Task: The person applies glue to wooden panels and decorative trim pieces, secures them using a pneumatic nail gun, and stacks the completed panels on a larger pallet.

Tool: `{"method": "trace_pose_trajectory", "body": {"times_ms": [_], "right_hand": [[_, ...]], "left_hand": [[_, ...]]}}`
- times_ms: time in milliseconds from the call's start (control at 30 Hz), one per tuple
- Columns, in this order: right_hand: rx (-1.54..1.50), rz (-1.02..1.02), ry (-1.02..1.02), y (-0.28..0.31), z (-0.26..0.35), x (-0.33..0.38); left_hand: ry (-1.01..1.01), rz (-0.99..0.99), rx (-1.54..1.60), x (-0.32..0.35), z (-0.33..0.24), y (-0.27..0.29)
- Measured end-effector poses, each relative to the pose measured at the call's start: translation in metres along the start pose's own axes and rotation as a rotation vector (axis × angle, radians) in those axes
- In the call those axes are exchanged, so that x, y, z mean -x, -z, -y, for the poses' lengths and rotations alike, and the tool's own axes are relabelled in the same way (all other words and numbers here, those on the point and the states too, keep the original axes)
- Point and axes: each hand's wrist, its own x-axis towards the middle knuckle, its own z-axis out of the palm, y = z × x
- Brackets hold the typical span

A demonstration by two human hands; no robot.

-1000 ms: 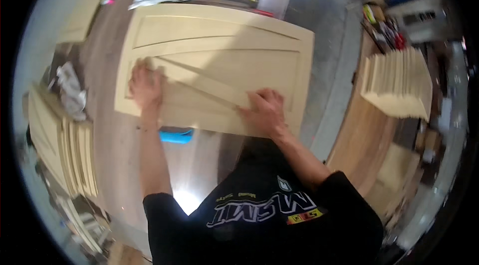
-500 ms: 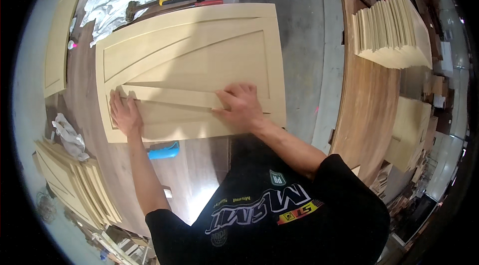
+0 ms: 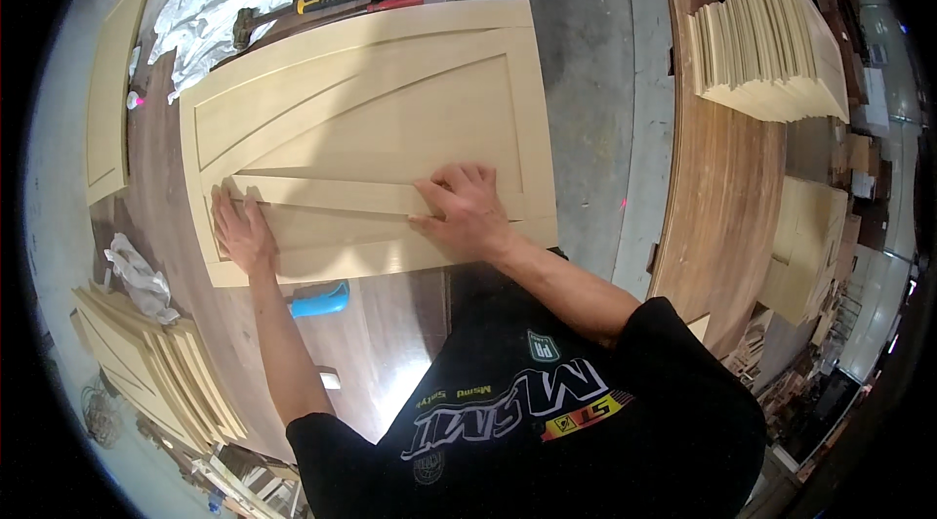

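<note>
A pale wooden door panel (image 3: pixel 390 109) with a raised frame and slanting strips lies on the brown table. Across its near part runs a wooden strip (image 3: pixel 327 194), its left end close to the frame. My left hand (image 3: pixel 246 234) lies flat near that left end, fingers stretched out and open, the fingertips touching the strip. At the other end my right hand (image 3: pixel 467 211) pinches the strip between thumb and curled fingers, resting on the panel. The strip's far right end is partly hidden under this hand.
Beyond the panel lie a hammer (image 3: pixel 322 1), a red-handled tool (image 3: pixel 395 3) and a white cloth (image 3: pixel 234 6). A blue-handled tool (image 3: pixel 322 300) sits by the near edge. Panels are stacked at lower left (image 3: pixel 161 363) and on the right-hand bench (image 3: pixel 766 55).
The view has shifted slightly. Both hands stay at almost the same places on the strip and panel, and the strip has not visibly moved against the panel.
</note>
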Motion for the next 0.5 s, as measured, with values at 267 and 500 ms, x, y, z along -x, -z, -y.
{"method": "trace_pose_trajectory", "body": {"times_ms": [267,500], "right_hand": [[0.027,-0.009,-0.007,-0.005,-0.001,0.002],[0.072,-0.006,0.015,-0.007,-0.003,0.003]], "left_hand": [[0.013,0.000,0.006,0.000,-0.004,0.002],[0.032,0.004,-0.013,0.000,-0.003,0.002]]}}
